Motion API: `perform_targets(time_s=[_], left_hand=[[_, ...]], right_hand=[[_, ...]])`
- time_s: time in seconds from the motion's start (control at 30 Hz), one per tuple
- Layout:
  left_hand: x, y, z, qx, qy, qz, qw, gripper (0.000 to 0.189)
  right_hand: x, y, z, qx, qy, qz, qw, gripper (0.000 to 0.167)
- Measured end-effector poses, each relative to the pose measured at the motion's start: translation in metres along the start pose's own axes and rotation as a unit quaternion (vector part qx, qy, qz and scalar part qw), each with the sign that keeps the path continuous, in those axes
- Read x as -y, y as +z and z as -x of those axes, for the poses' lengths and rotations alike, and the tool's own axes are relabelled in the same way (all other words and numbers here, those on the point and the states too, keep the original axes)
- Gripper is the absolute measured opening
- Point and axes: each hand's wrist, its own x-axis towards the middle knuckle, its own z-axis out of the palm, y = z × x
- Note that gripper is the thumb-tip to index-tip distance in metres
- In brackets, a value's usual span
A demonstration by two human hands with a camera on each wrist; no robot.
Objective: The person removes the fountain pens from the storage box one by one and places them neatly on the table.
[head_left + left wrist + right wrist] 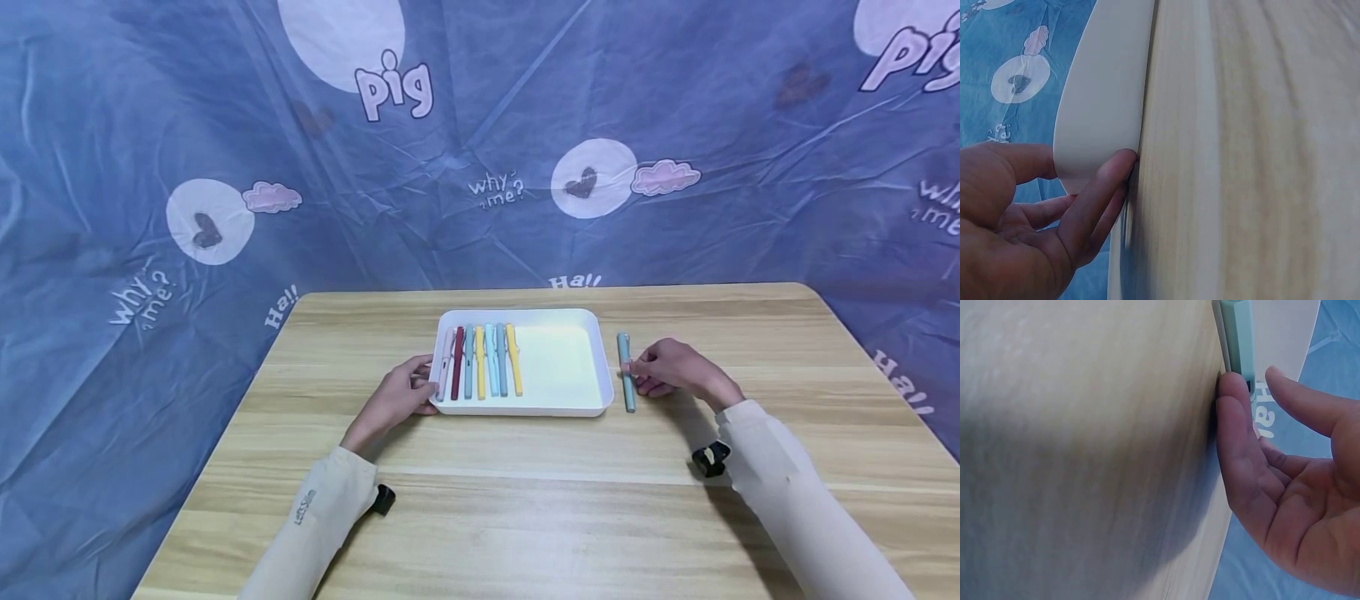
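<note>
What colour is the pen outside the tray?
The pen is blue-green, clearest in the right wrist view.

The shallow rectangular plastic tray (564, 362) is plain white. Its slim capped pens run through several solid colours: a pale lilac-pink pen (446, 364), a dark red pen (457, 364), a grey-teal pen (468, 364), a light blue pen (491, 361), a grey-blue pen (502, 361) and two yellow pens (481, 364). The separate slim capped pen (629, 397) is muted blue-green, paler and mintier in the right wrist view. Tan and cream streaks of grain pattern the wooden tabletop (480, 517). The blue fabric backdrop (465, 233) bears white circles, dark hearts, pink clouds and pale lettering. Both long fabric sleeves (795, 492) are off-white.
</note>
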Motion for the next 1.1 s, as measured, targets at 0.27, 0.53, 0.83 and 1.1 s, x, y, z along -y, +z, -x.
perform_targets(time_s=[0.27,0.53,0.83,1.1], left_hand=[[-0.002,0.001,0.001,0.002,0.002,0.004,1.0000,0.059],[-0.001,0.000,0.001,0.001,0.001,0.000,1.0000,0.059],[-0.002,0.000,0.002,0.000,0.001,0.002,1.0000,0.059],[-0.003,0.000,0.003,0.002,0.003,0.006,1.0000,0.058]], right_hand=[[-0.001,0.000,0.002,0.000,0.001,-0.007,1.0000,0.034],[0.000,-0.003,0.007,-0.006,-0.013,0.003,0.9999,0.036],[0.004,-0.007,0.010,-0.066,-0.063,0.044,0.9948,0.042],[0.010,-0.013,0.013,-0.077,-0.081,0.060,0.9920,0.064]])
